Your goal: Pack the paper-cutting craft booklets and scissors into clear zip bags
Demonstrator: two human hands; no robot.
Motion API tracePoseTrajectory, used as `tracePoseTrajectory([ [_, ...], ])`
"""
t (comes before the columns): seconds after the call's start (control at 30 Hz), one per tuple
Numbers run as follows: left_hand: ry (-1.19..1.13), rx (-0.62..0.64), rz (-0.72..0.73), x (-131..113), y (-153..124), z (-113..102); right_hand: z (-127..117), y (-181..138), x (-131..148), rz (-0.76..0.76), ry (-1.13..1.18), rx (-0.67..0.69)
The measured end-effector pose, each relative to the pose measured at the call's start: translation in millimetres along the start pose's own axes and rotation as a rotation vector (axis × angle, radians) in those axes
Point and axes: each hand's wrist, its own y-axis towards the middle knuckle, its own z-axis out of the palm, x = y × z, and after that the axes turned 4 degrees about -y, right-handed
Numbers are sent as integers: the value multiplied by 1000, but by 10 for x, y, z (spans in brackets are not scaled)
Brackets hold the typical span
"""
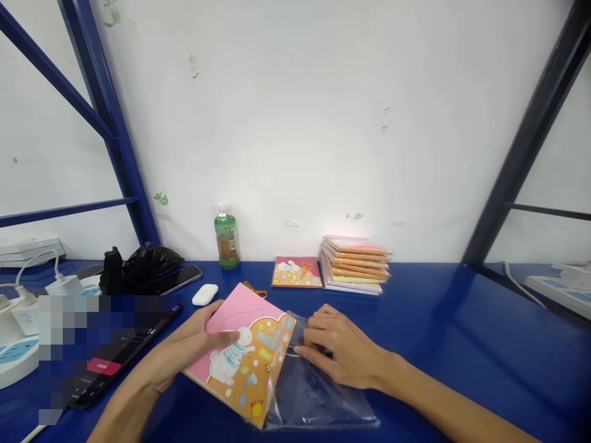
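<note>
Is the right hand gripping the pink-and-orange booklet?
No, the left hand holds the booklet, while the right hand is on the clear plastic sleeve.

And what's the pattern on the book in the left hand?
The book is pink and orange-brown with a white animal, clearest in the head view.

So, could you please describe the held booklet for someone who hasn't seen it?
At the blue tabletop's near side, find the left hand. It grips a pink-and-orange booklet touching a clear plastic sleeve. Unlike the stack and the single booklet near the wall, this one is handheld, showing a white rabbit in stripes.
</note>
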Motion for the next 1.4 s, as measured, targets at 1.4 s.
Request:
tracePoseTrajectory([
  [1.4, -119, 106, 35, -74, 3, 300, -151, 31, -249, 522, 463, 11],
])
